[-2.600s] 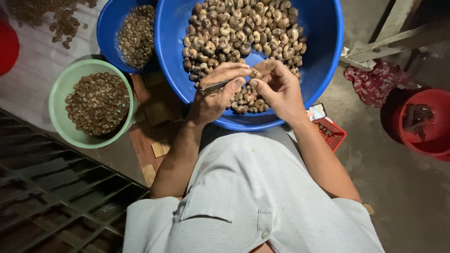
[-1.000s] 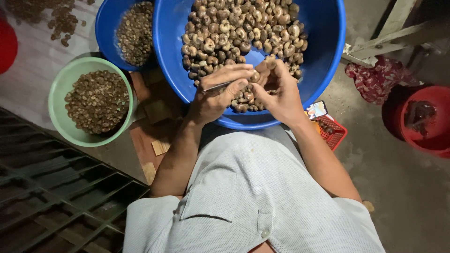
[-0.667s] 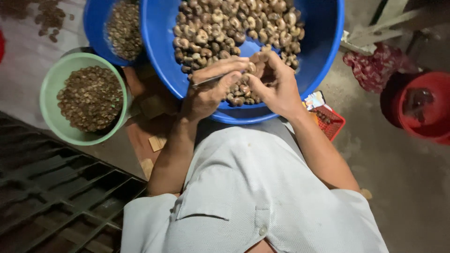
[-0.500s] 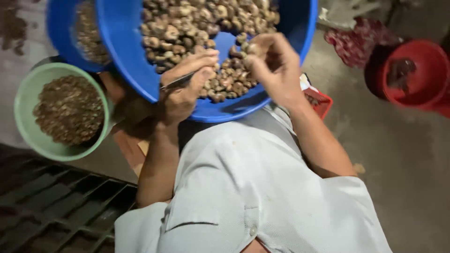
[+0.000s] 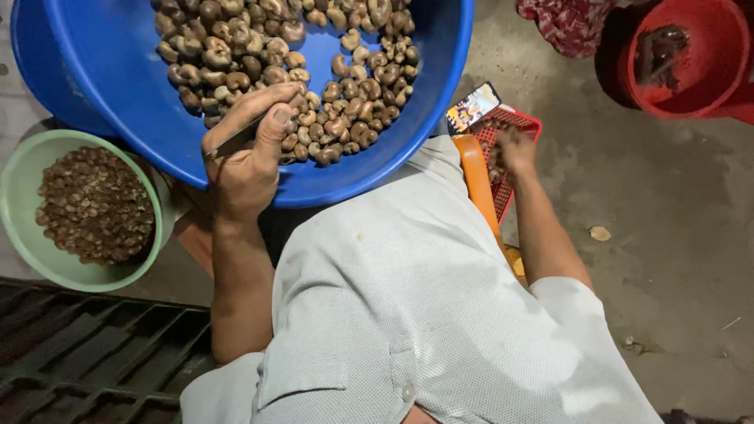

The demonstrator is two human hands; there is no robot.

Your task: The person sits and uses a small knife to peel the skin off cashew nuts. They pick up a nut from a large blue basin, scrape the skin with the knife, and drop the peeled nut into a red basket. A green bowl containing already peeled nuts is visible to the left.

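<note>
Your left hand [image 5: 247,161] has its grip clamped on a thin metal blade [image 5: 236,140], thumb laid flat along it, fist resting on the rim of the big blue basin [image 5: 436,102]. Your right hand [image 5: 514,149] is down at three o'clock over the small red basket [image 5: 522,126]; it is blurred, so I cannot tell whether that grip is apart or closed on anything.

Largest first: the blue basin fills twelve o'clock, with a heap of brown curved nuts [image 5: 314,78] lying at its near side, just past your left knuckles. That basin looks heavy when loaded; judging by its flexible plastic wall, take it by the rim with both hands, not one.

At nine o'clock sits the green bowl [image 5: 20,235], filled with smaller, darker pieces [image 5: 94,204]. At one to two o'clock, well apart, stands a red bucket [image 5: 707,71].

The nuts themselves look light, hard and smooth, likely to roll and slip, so pinch one across its curved belly. The blade is stiff and narrow; hold it low, near the handle end, as you have it.
</note>
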